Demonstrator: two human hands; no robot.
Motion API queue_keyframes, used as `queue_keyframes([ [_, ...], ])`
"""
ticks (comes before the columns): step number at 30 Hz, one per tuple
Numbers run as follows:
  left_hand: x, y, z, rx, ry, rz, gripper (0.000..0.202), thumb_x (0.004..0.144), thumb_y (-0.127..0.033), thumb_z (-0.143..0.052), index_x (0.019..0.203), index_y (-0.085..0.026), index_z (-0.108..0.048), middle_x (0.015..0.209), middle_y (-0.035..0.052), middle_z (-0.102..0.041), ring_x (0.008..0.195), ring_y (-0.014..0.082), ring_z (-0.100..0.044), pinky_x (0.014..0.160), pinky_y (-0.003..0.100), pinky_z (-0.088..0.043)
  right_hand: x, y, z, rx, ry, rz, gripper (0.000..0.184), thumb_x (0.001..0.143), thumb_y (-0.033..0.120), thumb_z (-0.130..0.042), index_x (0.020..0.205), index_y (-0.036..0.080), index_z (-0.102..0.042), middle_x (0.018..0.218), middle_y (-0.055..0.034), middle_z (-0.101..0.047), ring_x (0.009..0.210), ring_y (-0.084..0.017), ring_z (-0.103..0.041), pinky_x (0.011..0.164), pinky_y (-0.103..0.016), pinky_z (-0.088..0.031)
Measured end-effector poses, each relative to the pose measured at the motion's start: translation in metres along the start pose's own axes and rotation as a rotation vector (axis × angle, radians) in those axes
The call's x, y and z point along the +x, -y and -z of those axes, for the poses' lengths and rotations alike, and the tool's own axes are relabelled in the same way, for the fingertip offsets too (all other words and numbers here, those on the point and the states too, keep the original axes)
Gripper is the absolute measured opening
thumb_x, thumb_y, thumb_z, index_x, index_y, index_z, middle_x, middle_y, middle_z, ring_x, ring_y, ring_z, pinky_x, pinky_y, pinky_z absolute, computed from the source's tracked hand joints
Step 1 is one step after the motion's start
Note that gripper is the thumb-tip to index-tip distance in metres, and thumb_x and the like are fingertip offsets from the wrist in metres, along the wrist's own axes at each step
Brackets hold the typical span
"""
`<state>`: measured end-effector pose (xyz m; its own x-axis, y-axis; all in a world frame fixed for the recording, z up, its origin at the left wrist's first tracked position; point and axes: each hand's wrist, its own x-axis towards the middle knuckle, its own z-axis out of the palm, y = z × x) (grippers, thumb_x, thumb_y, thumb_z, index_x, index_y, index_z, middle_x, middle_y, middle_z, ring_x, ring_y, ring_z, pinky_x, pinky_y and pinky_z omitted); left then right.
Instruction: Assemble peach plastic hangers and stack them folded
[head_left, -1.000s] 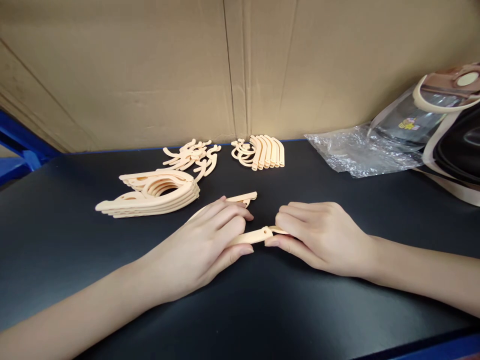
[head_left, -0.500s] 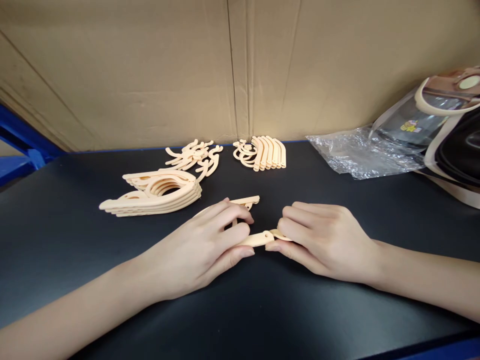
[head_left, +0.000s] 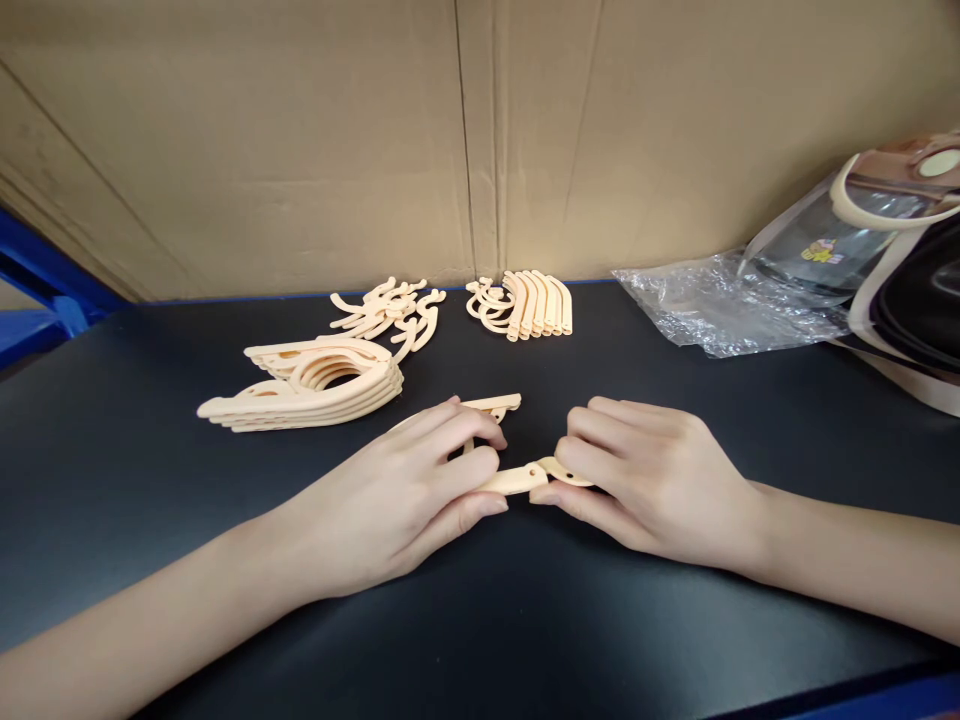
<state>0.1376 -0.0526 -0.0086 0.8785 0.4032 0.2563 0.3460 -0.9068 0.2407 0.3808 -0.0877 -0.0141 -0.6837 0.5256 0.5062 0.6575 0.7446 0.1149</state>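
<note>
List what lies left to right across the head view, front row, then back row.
Front: left hand → peach strip pinched between the hands → right hand. Back: blue frame → stack of flat peach pieces → row of curved pieces → clear plastic bag → packaged goods.

On the black table (head_left: 150, 520) the left hand (head_left: 397, 495) pinches a peach plastic bar (head_left: 514, 481) — the right hand (head_left: 652, 480) grips a small tab (head_left: 564, 470) touching the bar's end. Behind lie a stack (head_left: 307, 388) of flat parts, loose hooks (head_left: 390, 310) and curved pieces (head_left: 529, 302) — a plastic bag (head_left: 712, 305) lies far right.
</note>
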Motion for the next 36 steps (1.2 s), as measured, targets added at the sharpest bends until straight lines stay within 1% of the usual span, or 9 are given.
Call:
queue_keyframes([
  [6,0.0001,-0.0004,0.0001,-0.008,-0.015,0.001,0.021,0.101,-0.027,-0.041,0.093,-0.02,-0.059,0.115,0.0061,-0.06,0.108,0.0198,-0.057,0.111,0.038,-0.038,0.0,-0.0005,0.0001,-0.005,0.006,0.001,0.038,0.1,0.035,-0.044,0.068,0.018,-0.054,0.063,0.0005,-0.049,0.058,-0.013,-0.04,0.055,-0.028,-0.029],
  [10,-0.0004,0.0003,-0.0004,0.004,-0.003,-0.01,0.02,0.1,-0.026,-0.041,0.094,-0.019,-0.059,0.117,0.0069,-0.059,0.11,0.0209,-0.056,0.109,0.038,-0.039,-0.0009,-0.001,-0.0009,-0.009,0.013,0.007,0.038,0.1,0.037,-0.044,0.069,0.018,-0.056,0.064,-0.0001,-0.05,0.06,-0.014,-0.041,0.056,-0.028,-0.03],
  [12,-0.0008,0.0005,-0.0007,0.006,0.0,-0.011,0.019,0.1,-0.025,-0.041,0.094,-0.019,-0.058,0.117,0.0069,-0.058,0.111,0.0209,-0.055,0.111,0.039,-0.037,-0.0012,-0.0011,-0.0014,-0.01,0.013,0.011,0.038,0.1,0.038,-0.045,0.069,0.018,-0.056,0.065,0.0,-0.051,0.06,-0.014,-0.041,0.056,-0.028,-0.03],
  [16,-0.0017,0.0007,-0.001,0.006,0.002,-0.018,0.018,0.101,-0.025,-0.041,0.094,-0.019,-0.057,0.118,0.0071,-0.057,0.113,0.0205,-0.054,0.113,0.038,-0.034,-0.0017,-0.0007,-0.0014,-0.009,0.009,0.019,0.038,0.1,0.037,-0.045,0.068,0.018,-0.055,0.063,0.0005,-0.05,0.059,-0.014,-0.039,0.055,-0.028,-0.03],
  [23,-0.0025,0.0009,-0.0014,-0.004,0.013,-0.014,0.017,0.101,-0.025,-0.041,0.093,-0.019,-0.055,0.118,0.0071,-0.057,0.112,0.0207,-0.053,0.11,0.038,-0.036,-0.0016,0.0001,-0.0005,-0.012,-0.001,0.028,0.037,0.099,0.036,-0.046,0.068,0.018,-0.056,0.064,0.0004,-0.051,0.06,-0.014,-0.04,0.055,-0.028,-0.03],
  [36,-0.002,0.0018,-0.0026,0.005,0.01,-0.02,0.015,0.1,-0.024,-0.042,0.094,-0.019,-0.055,0.118,0.0069,-0.056,0.114,0.0204,-0.053,0.114,0.039,-0.033,-0.0007,-0.0006,-0.0029,0.017,-0.022,0.043,0.037,0.098,0.033,-0.047,0.066,0.017,-0.056,0.062,0.0006,-0.048,0.058,-0.014,-0.038,0.054,-0.028,-0.029],
])
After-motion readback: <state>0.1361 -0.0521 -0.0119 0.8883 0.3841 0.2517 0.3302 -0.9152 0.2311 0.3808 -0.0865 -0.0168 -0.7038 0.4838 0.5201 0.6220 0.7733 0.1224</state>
